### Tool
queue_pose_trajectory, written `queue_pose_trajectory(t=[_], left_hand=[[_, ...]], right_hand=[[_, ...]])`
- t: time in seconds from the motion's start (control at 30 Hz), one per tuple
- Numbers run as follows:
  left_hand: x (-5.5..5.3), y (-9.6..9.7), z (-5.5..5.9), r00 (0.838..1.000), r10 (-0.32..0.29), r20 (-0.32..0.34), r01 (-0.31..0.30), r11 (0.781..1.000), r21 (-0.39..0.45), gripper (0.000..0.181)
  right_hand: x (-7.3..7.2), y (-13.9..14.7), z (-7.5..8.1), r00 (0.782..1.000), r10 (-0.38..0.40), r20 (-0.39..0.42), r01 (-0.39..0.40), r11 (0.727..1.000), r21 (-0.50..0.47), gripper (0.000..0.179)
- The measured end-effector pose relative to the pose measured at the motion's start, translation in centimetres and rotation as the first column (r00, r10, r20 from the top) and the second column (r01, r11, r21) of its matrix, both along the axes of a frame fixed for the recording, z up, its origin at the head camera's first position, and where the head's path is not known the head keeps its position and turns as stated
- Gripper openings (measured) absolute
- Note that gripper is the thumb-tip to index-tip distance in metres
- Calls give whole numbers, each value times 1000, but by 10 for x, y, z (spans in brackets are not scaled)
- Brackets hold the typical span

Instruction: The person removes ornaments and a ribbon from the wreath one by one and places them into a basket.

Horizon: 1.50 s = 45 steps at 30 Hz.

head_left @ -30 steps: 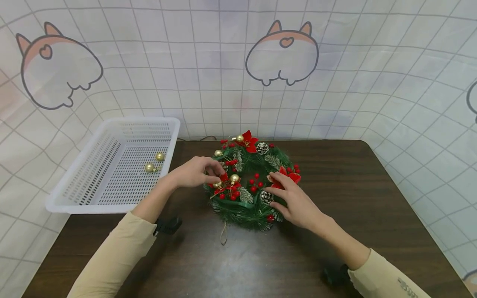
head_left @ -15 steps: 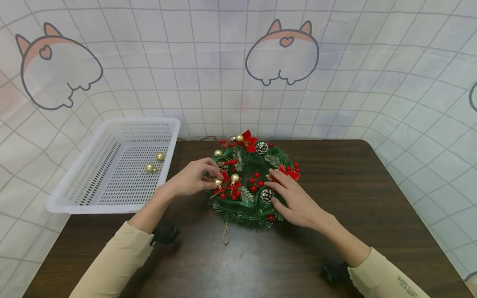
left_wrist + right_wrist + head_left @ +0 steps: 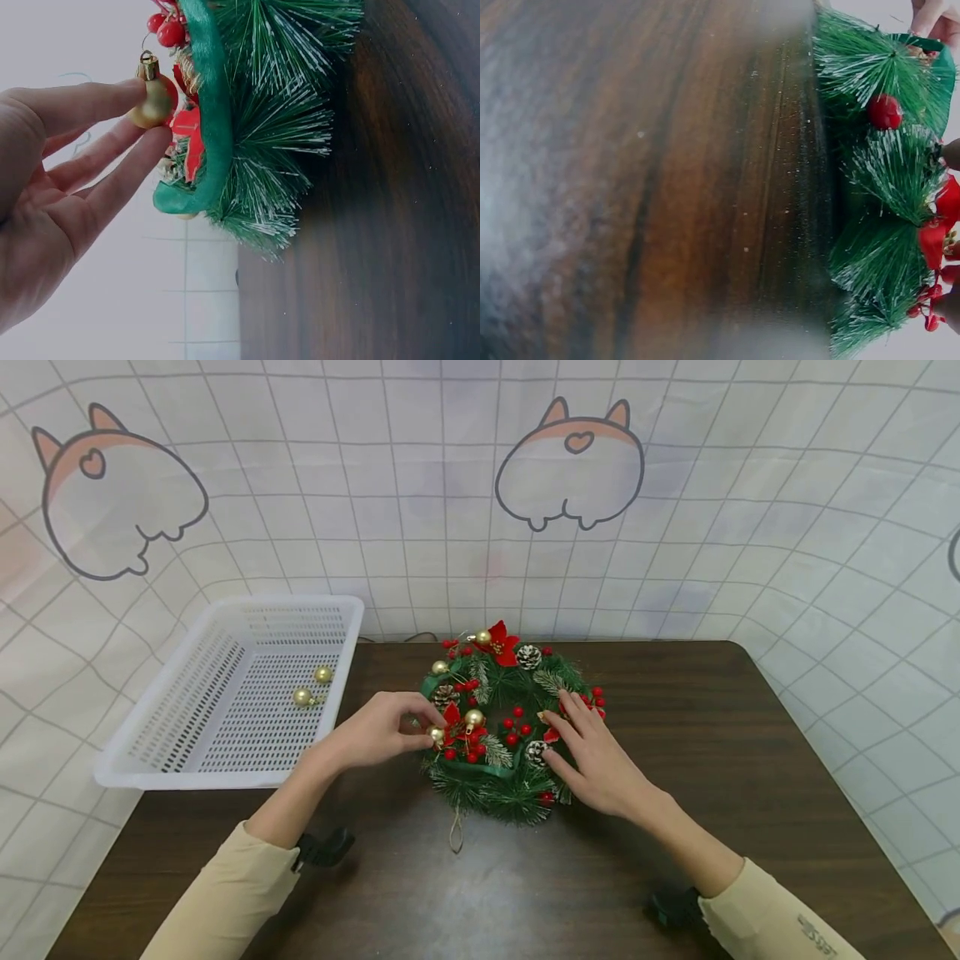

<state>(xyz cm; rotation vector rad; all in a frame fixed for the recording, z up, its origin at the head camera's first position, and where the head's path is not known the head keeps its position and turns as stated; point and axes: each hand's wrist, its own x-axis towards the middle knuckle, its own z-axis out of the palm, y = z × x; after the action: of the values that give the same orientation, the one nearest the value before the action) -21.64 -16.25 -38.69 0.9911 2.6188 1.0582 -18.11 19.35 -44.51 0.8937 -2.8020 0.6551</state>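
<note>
A green Christmas wreath (image 3: 495, 797) with red poinsettias, berries, pinecones and a green ribbon (image 3: 214, 97) lies on the dark wooden table. At its left side my left hand (image 3: 386, 727) pinches a gold ball ornament (image 3: 154, 105) between thumb and fingertips, close against a red poinsettia (image 3: 187, 135). Another gold ball (image 3: 474, 718) sits just right of it on the wreath. My right hand (image 3: 600, 768) lies over the wreath's right side with fingers spread, near a frosted pinecone (image 3: 536, 752) and partly covering a red poinsettia. In the right wrist view only bits of its fingers show.
A white perforated basket (image 3: 120, 768) stands at the left with two loose gold balls (image 3: 302, 697) inside. A twine loop (image 3: 456, 835) hangs from the wreath's front onto the table (image 3: 712, 735). A tiled-pattern cloth (image 3: 465, 568) hangs behind.
My left hand has shifted slightly down, taking the gold ball a little toward the wreath's lower left. The right hand's fingers have slid a little up and right over the poinsettia.
</note>
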Motion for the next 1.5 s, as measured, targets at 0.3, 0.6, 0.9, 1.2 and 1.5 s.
queue_pose_trajectory(t=[0.3, 0.6, 0.9, 1.2, 1.5], left_hand=[[7, 1, -2, 1000, -16, 27, 15, 999, 29, 21], [15, 0, -3, 997, -35, 64, 30, 997, 74, 23], [23, 3, 1, 996, -74, 57, 66, 990, 126, 22], [16, -8, 13, 999, -27, 19, 22, 972, 232, 26], [0, -29, 28, 995, 33, 93, -57, 961, 272, 25]], right_hand=[[0, -1, -3, 1000, -4, 26, 4, 1000, 21, 67], [2, -4, -1, 998, -22, 53, 20, 999, 37, 71], [1, -4, 0, 998, -25, 57, 22, 999, 46, 71], [2, -5, 0, 997, -37, 60, 34, 998, 59, 75], [1, -6, -3, 999, -26, 20, 25, 997, 75, 69]])
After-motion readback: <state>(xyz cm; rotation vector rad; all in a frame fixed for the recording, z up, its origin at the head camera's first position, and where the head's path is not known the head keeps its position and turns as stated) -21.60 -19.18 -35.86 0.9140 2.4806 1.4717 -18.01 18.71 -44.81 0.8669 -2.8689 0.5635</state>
